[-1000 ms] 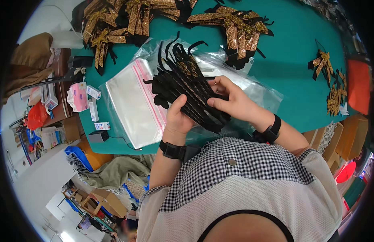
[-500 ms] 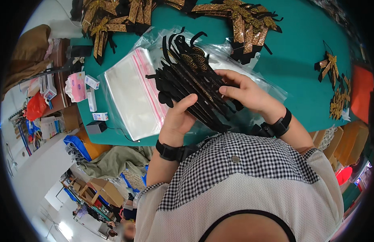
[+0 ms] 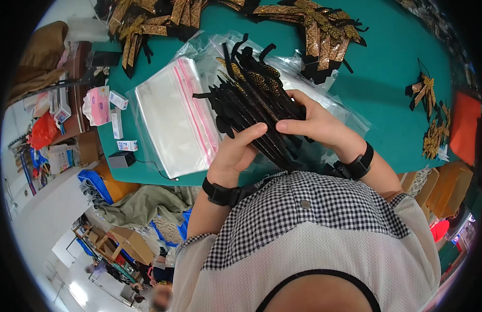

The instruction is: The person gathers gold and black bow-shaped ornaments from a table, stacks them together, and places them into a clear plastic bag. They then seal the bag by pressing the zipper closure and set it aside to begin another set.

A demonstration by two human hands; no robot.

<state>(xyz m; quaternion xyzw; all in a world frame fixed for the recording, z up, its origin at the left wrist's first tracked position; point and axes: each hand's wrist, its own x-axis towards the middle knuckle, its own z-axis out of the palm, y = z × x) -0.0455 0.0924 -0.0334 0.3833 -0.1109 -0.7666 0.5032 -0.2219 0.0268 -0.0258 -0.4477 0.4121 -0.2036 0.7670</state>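
One bundle of black strips with gold trim [image 3: 251, 99] is held between the left grip [image 3: 233, 156] and the right grip [image 3: 321, 125], both closed about its sides, thumbs on top. A stack of clear bags [image 3: 170, 119] with pink bands is laid flat on the green tabletop [image 3: 391, 62], left of the left grip; loose clear plastic [image 3: 350, 117] is spread beyond the right grip. Three small white boxes [image 3: 116, 124], one pink packet [image 3: 98, 106] and one dark box [image 3: 121, 159] are placed farther left, contents hidden. Gold-and-black bows [image 3: 329, 31] are heaped beyond both grips; overlapped, they cannot be counted. Relative to half a second earlier, the thumbs are brought closer together; the bundle is kept in both grips.
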